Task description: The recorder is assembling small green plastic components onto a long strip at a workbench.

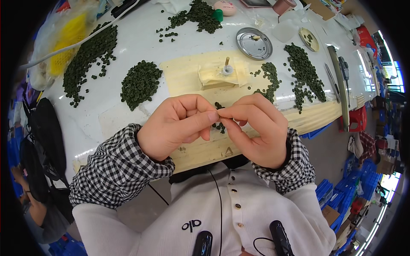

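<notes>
My left hand [177, 124] and my right hand [261, 128] meet fingertip to fingertip above the front of the table. Both are closed in a pinch, and whatever lies between the tips is too small and covered to name. Under and behind the fingers, a few small dark green round parts [221, 127] show on the tape-covered surface. Just beyond my hands stands a block wrapped in cream tape [213, 80], with a small white cup [227, 70] and a thin brown stick [226, 61] upright on it. To its right lies a loose group of green parts [270, 77].
Heaps of dark green parts lie left [141, 83], far left [92, 57], at the back [203, 15] and right [305, 70]. A round metal tin lid [247, 45] and a small dish [308, 39] sit behind. Tweezers [332, 81] lie near the right edge. A white cable [81, 42] crosses the left.
</notes>
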Motion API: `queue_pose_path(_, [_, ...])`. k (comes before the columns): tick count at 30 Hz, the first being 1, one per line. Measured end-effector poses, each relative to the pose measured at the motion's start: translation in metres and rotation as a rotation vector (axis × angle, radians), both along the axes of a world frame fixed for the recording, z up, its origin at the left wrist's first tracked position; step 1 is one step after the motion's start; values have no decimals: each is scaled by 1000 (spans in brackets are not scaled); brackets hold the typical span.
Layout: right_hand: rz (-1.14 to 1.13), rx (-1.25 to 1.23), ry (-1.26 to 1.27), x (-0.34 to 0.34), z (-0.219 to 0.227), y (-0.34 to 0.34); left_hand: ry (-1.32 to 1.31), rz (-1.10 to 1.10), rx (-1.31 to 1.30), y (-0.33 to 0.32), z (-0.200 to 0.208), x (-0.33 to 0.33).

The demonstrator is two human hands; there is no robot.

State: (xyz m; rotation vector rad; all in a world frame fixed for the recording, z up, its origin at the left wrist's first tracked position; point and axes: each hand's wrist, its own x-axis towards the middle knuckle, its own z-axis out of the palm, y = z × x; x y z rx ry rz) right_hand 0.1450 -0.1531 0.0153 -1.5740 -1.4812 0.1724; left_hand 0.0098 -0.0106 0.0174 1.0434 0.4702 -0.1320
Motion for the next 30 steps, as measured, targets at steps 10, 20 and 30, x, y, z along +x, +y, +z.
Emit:
queue_pose_path(10, [28, 88, -310, 7, -4, -3, -22, 16, 146, -4, -2, 0])
queue_pose_path(20, [-84, -17, -89, 3, 7, -5, -65, 17, -21, -3, -2, 2])
queue_pose_path(30, [-90, -49, 100, -6, 11, -5, -90, 66, -198, 4, -12, -2])
